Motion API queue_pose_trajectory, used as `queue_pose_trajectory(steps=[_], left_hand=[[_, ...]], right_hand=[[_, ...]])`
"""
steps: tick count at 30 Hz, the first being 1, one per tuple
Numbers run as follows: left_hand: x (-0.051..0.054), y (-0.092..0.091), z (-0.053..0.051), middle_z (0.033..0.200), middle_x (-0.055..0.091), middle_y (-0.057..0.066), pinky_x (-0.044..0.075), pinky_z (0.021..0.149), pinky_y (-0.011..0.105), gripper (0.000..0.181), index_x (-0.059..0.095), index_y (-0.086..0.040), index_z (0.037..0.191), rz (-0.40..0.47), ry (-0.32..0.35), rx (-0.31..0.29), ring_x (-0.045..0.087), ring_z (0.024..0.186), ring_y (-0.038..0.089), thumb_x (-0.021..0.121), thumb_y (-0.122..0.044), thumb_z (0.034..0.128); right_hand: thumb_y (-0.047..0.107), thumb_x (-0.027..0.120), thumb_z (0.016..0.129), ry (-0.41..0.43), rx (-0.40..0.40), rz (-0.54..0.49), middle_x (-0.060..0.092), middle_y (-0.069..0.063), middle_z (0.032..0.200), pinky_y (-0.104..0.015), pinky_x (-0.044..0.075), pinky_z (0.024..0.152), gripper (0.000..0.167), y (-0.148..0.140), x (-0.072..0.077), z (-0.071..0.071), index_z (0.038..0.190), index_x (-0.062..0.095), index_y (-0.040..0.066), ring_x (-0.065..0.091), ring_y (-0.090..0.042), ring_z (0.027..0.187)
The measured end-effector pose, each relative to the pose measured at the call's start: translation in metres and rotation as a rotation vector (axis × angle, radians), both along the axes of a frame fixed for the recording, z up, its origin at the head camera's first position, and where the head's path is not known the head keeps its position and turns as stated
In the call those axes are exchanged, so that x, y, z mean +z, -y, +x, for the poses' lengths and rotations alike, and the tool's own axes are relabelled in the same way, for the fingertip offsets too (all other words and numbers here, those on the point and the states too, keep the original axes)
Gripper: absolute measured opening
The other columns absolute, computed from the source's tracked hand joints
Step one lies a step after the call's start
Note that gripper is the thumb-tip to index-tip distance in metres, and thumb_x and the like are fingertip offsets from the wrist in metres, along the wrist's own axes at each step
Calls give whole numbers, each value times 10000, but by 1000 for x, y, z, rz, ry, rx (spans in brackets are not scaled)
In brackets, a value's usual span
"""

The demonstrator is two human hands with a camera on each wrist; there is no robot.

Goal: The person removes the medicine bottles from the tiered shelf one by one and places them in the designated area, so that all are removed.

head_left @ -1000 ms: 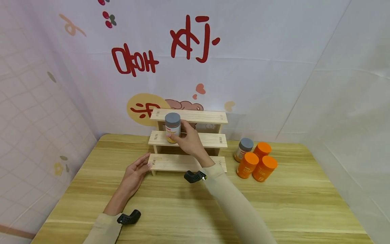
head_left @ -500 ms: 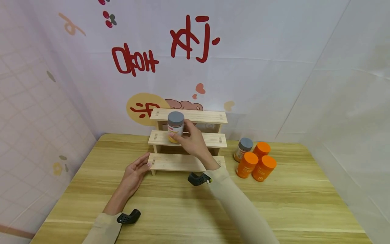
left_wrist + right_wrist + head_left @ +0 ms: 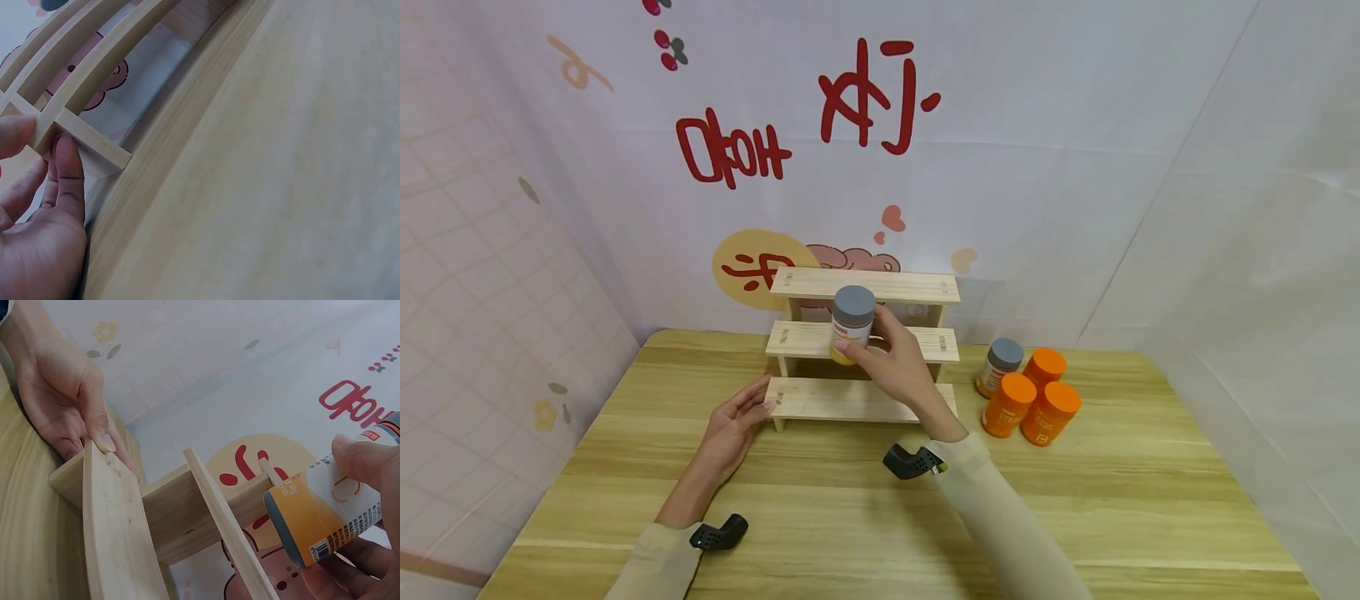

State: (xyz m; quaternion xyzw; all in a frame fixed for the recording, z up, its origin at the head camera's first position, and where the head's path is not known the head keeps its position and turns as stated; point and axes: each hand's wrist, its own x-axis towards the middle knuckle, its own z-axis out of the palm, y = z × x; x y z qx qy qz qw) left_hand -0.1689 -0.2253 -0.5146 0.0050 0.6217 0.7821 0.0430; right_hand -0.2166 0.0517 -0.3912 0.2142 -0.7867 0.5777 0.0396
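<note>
A pill bottle (image 3: 853,307) with a grey lid and a white and yellow label is in my right hand (image 3: 901,360). Thumb and fingers grip it around the sides, in front of the middle step. In the right wrist view the base of the bottle (image 3: 331,503) looks clear of the wood. My left hand (image 3: 732,427) pinches the left end of the lowest step of a three-tier wooden shelf (image 3: 842,400). Its thumb lies on top of the board and its fingers are underneath, as the left wrist view shows of this hand (image 3: 50,219).
To the shelf's right stand another grey-lidded bottle (image 3: 1000,367) and three orange bottles (image 3: 1011,404), close together. The wooden table (image 3: 820,533) reaches a patterned white wall sheet (image 3: 1037,208) behind the shelf.
My right hand has moved the pill bottle to the right along the middle step, and lately a little down and toward me. The left hand and the shelf have stayed put.
</note>
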Motion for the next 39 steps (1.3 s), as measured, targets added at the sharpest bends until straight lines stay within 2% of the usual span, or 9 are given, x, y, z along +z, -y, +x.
queue_pose_trajectory(steps=[12, 21, 29, 39], left_hand=[[2, 0, 0, 1188, 561, -58, 519, 932, 129, 658, 330, 0, 1592, -1, 21, 18, 569, 1109, 1, 627, -33, 1006], [3, -1, 1, 1192, 555, -59, 512, 938, 126, 670, 311, 1, 1599, -4, 32, 10, 561, 1117, 4, 627, -42, 1010], [3, -2, 0, 1218, 556, -37, 514, 960, 135, 679, 296, 19, 1598, 2, 17, -1, 571, 1153, 7, 629, -40, 1009], [4, -3, 0, 1205, 521, -44, 507, 945, 123, 665, 323, -15, 1598, -4, 51, 17, 530, 1131, 13, 630, -46, 1010]], right_hand=[[256, 784, 931, 13, -7, -38, 634, -26, 1335, -391, 556, 1040, 546, -29, -5, 21, 1418, 539, 271, 635, -222, 1252], [134, 774, 929, -35, 17, -59, 604, -111, 1371, -445, 555, 1037, 585, -47, -2, 30, 1451, 512, 157, 626, -293, 1252], [209, 777, 935, -6, -7, -35, 617, -56, 1382, -508, 512, 1079, 613, -66, 3, 41, 1477, 492, 251, 621, -265, 1271], [179, 780, 929, -23, -34, 10, 623, -63, 1388, -510, 477, 1127, 616, -90, 5, 55, 1478, 503, 221, 616, -271, 1290]])
